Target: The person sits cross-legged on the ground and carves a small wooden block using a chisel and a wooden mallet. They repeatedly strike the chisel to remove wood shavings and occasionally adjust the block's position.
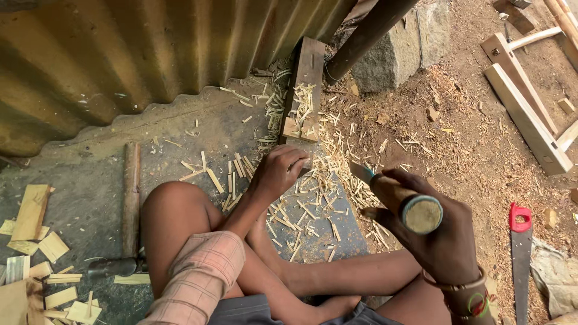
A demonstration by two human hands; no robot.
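My right hand (442,241), lower right of frame: grip clamped on a wooden-handled chisel (394,195), blade pointing up-left | my left hand (278,171), centre: fingers curled down among wood splinters (301,210) on the concrete floor (90,180); whether they pinch anything, I cannot tell | hammer (129,204) lies left of my knee | red-handled saw (520,259) at right edge.

Outdoor woodworking yard: shavings (313,198), saw (521,253)
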